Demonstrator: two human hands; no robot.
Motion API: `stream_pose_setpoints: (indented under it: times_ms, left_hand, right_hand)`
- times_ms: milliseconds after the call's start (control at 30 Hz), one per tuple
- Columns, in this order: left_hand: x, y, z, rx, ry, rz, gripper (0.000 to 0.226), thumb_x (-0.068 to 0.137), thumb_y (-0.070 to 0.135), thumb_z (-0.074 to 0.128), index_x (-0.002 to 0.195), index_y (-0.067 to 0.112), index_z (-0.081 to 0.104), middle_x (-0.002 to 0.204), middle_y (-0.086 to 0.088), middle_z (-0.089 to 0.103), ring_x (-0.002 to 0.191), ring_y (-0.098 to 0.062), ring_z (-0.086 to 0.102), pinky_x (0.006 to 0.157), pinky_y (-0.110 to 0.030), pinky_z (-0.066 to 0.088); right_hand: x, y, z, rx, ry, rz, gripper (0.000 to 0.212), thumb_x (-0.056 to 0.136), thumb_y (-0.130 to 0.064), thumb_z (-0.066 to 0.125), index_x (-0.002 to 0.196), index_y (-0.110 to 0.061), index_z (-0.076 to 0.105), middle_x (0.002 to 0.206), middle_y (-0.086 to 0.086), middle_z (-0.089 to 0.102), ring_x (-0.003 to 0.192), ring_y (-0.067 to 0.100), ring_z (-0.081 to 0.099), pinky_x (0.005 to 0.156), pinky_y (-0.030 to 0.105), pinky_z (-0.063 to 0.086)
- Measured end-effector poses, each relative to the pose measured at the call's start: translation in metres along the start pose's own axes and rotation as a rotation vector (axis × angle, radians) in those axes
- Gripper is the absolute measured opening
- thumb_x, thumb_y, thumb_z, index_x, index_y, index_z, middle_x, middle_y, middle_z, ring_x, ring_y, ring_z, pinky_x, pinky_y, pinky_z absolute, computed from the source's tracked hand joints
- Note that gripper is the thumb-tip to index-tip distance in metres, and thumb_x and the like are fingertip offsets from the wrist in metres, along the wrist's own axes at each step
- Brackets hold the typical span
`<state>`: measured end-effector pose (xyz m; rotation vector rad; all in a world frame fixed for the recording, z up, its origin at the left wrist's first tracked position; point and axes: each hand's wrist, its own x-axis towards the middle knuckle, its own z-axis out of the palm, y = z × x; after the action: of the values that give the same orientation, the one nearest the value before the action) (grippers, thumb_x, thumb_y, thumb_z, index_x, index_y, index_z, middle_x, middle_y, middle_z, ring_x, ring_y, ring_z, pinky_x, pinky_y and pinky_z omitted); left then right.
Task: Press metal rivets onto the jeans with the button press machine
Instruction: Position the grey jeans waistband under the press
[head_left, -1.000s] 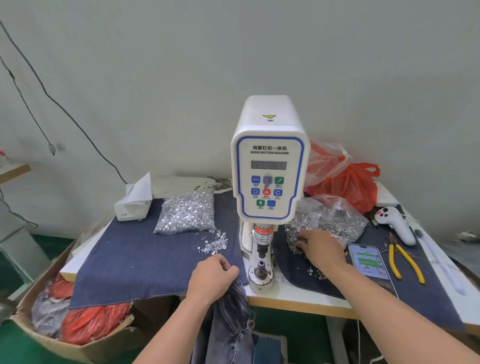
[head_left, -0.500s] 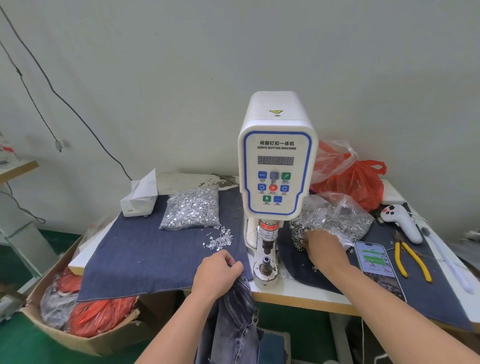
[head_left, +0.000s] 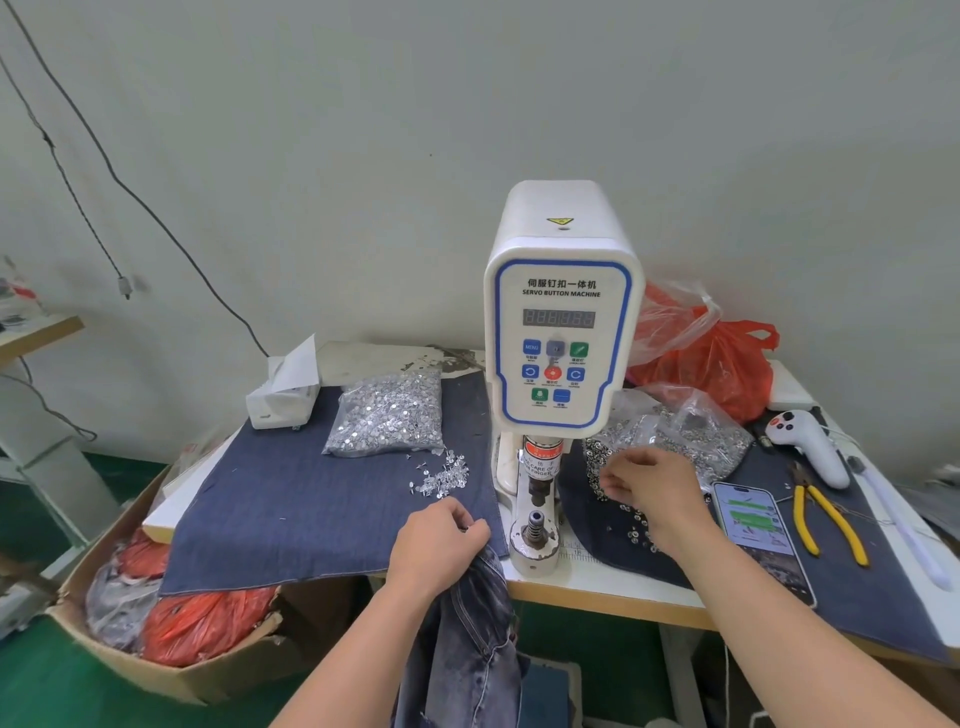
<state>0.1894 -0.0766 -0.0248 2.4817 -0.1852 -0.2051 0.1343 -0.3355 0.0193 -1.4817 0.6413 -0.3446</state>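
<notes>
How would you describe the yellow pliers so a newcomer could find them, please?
Start at the white press machine and go right along the table, past the phone. The pliers lie flat beside it, the only tool with yellow handles.

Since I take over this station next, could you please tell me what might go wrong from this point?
The jeans hang off the table edge, held only by the left hand; they could slip before reaching the lower die. The right hand works at the loose rivets beside the press head, whose label warns about fingers. The phone lies beside the right forearm and might get knocked.
</notes>
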Motion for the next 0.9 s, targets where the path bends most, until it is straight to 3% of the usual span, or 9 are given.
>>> stream_pose_setpoints:
  times_ms: [167,367,633,900]
  left_hand:
    - [0.0,0.0,0.0,0.007,0.004,0.004,0.017,0.092,0.05,0.063,0.086,0.034,0.061,0.08,0.015,0.067,0.076,-0.002,0.06,0.058,-0.024,0.04]
    - [0.0,-0.001,0.001,0.006,0.002,0.004,0.018,0.092,0.05,0.063,0.086,0.032,0.061,0.081,0.014,0.068,0.079,-0.005,0.062,0.062,-0.028,0.043]
    - [0.001,-0.002,0.002,0.0,0.007,-0.002,0.018,0.091,0.051,0.063,0.088,0.033,0.062,0.084,0.015,0.067,0.081,-0.005,0.061,0.065,-0.028,0.043]
    - [0.001,-0.003,0.002,0.0,0.009,0.002,0.018,0.091,0.051,0.063,0.086,0.034,0.061,0.081,0.015,0.067,0.077,-0.002,0.06,0.059,-0.025,0.039]
  right_hand:
    - [-0.029,-0.004,0.01,0.259,-0.156,0.206,0.012,0.089,0.013,0.067,0.098,0.005,0.069,0.089,0.021,0.075,0.081,0.028,0.074,0.064,0.027,0.063]
    - [-0.054,0.004,0.022,0.233,-0.313,0.33,0.011,0.092,0.013,0.064,0.102,0.01,0.066,0.079,0.021,0.075,0.07,0.024,0.074,0.058,0.026,0.061]
    - [-0.062,0.004,0.032,0.342,-0.388,0.51,0.006,0.09,0.005,0.069,0.093,0.011,0.07,0.077,0.021,0.074,0.062,0.022,0.074,0.052,0.028,0.061]
    - [-0.074,-0.003,0.042,0.559,-0.331,0.712,0.006,0.089,0.004,0.07,0.09,0.009,0.069,0.073,0.02,0.07,0.057,0.023,0.07,0.048,0.03,0.06]
